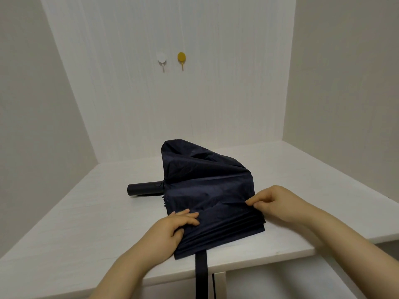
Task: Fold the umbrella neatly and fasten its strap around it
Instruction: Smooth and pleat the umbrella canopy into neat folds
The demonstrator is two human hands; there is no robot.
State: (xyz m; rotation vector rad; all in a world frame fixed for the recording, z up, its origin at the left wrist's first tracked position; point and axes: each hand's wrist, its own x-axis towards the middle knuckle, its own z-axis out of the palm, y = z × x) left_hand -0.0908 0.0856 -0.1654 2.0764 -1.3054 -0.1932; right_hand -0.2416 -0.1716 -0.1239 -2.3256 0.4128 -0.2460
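Note:
A dark navy folding umbrella (pixel 207 190) lies collapsed on the white table (pixel 86 234), its loose canopy bunched up at the back. Its black handle (pixel 143 188) sticks out to the left. My left hand (pixel 174 225) grips the near left fold of fabric, thumb tucked under the cloth. My right hand (pixel 272 203) pinches the canopy's right edge between thumb and fingertips. The black strap (pixel 201 275) hangs from the near edge of the canopy over the table's front edge.
A white hook (pixel 162 59) and a yellow hook (pixel 182 58) are stuck on the back wall. Walls close in the table on the left, back and right. The table's front edge runs just under my forearms.

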